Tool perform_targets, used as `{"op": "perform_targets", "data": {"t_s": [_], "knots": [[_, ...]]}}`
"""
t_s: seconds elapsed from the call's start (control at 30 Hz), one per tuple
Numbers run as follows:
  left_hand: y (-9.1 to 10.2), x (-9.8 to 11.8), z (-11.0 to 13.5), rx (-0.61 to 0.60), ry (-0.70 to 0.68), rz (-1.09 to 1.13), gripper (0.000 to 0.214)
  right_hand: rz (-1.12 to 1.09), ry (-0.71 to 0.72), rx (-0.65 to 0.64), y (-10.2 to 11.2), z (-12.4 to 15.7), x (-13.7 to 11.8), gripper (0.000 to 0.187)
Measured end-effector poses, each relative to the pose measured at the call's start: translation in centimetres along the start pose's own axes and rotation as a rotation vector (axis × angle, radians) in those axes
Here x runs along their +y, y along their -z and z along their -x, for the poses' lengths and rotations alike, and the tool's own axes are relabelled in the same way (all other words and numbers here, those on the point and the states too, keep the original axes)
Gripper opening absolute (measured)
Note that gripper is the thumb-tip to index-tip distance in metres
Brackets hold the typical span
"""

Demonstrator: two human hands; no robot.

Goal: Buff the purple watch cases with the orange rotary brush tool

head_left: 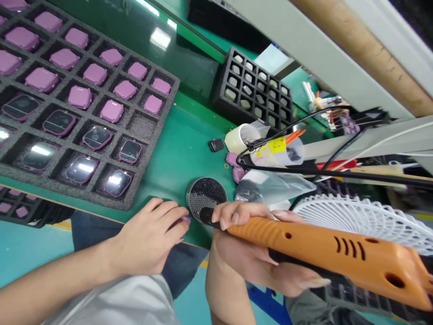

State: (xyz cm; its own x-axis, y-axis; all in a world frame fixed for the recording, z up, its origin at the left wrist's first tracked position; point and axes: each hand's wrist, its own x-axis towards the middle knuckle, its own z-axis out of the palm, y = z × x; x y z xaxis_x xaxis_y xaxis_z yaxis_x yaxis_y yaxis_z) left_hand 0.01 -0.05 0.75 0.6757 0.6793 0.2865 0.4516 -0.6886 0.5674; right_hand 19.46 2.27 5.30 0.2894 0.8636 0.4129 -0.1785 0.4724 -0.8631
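A: State the condition of the hands.
B: The left hand [152, 237] is curled around a purple part [186, 220], mostly hidden by the fingers, at the near edge of the green bench [176, 149]. The right hand [248, 259] grasps an orange power tool [304, 241].

A: Identify the step in hand.
B: Apparently, presenting the tool's black nose [207, 215] to the round container [199, 198]. Contact at the tip cannot be confirmed.

A: Specify the requirements of the next move.
B: It would call for a steady nose, controlled clearance of the container rim and a secure left hold.

A: List the surroundings.
B: Left: foam tray [149, 149] holding purple cases [112, 110]. Beyond the tool: black cable [338, 174], white ribbed basket [365, 216].
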Motion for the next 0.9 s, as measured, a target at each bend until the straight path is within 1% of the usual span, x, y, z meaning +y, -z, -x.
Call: {"op": "perform_targets", "data": {"t_s": [0.17,0.27,0.57,0.77,0.9], "knots": [[-0.32,-0.18,-0.02,0.024,0.005,-0.005,0.021,0.006,-0.011,0.011,0.01,0.11,0.04,0.055],[-0.37,-0.19,-0.07,0.036,0.000,-0.018,0.019,0.004,0.004,0.000,0.08,-0.01,0.18,0.055],[-0.54,-0.17,-0.14,0.053,-0.010,-0.032,0.020,0.036,0.001,0.028,0.00,0.30,0.02,0.056],[-0.64,-0.21,0.03,0.068,-0.017,-0.040,0.021,0.013,-0.002,-0.010,0.10,0.15,-0.01,0.054],[-0.74,-0.23,0.02,0.080,-0.017,-0.037,0.022,0.006,-0.004,-0.004,0.17,0.09,0.12,0.052]]}}
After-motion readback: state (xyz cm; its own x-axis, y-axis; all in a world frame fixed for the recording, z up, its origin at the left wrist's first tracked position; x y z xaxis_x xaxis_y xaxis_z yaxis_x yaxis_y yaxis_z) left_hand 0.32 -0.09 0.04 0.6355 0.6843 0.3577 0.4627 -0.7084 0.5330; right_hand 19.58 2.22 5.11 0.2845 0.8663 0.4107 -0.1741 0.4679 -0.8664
